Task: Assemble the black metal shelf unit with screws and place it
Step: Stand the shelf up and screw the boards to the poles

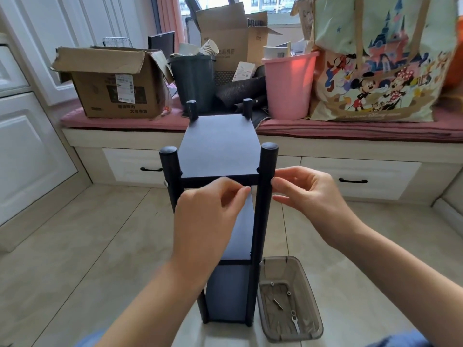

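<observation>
Plainly, the black shelf unit [220, 151] stands upright on the tiled floor [87, 246], in front of the cushioned window bench [350, 128], with four round posts and flat boards at three levels. It looks stiff and unyielding, probably light enough for one person yet tall and narrow, so likely to tip; the posts seem the surest place to grasp it, low and with both hands, since the smooth painted boards offer little purchase. Beside its foot, just to the right, sits a smoky plastic tray [313, 321] with a few small screws [288, 293] and a little wrench [295, 324], which are slippery, easily dropped bits.

The left hand [208, 209] has its fingers curled, thumb and forefinger pressed together near the front right post [263, 209] just under the top board; whether they pinch a screw I cannot tell. The right hand [308, 189] hovers on the post's other side, thumb and fingers parted, nothing in them.
</observation>
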`<state>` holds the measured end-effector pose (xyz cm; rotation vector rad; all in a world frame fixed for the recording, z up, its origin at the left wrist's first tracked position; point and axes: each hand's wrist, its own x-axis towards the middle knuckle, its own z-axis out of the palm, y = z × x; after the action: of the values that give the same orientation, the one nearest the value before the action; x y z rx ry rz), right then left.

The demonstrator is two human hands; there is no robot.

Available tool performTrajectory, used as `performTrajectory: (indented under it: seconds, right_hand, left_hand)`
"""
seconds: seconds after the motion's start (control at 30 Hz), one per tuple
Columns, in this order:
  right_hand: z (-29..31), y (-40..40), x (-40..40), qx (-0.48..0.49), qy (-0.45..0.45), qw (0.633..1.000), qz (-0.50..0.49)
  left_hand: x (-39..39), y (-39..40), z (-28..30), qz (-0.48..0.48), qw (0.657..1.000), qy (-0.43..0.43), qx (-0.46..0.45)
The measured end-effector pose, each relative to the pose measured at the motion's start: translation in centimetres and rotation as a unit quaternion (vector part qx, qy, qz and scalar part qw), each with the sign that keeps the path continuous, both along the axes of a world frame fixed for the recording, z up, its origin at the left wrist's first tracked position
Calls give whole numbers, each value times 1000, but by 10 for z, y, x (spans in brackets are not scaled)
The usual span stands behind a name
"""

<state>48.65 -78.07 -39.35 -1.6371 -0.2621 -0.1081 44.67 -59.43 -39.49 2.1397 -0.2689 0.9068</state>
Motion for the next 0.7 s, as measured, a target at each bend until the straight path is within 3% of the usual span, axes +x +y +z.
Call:
performTrajectory:
  seconds: [0.07, 0.13, 0.33, 0.7]
  right_hand:
    - [0, 1, 0, 4, 3, 1000, -2]
    - [-1, 1, 0, 11, 9, 1000, 0]
    - [-6, 5, -2, 39, 25, 999, 12]
    - [-2, 5, 2, -2, 19, 999, 27]
  left_hand:
    - [4, -1, 1, 10, 991, -116, 72]
    - [13, -1, 2, 23, 977, -157, 144]
    - [39, 5, 1, 61, 934, -79, 343]
    - [44, 3, -3, 92, 930, -127, 333]
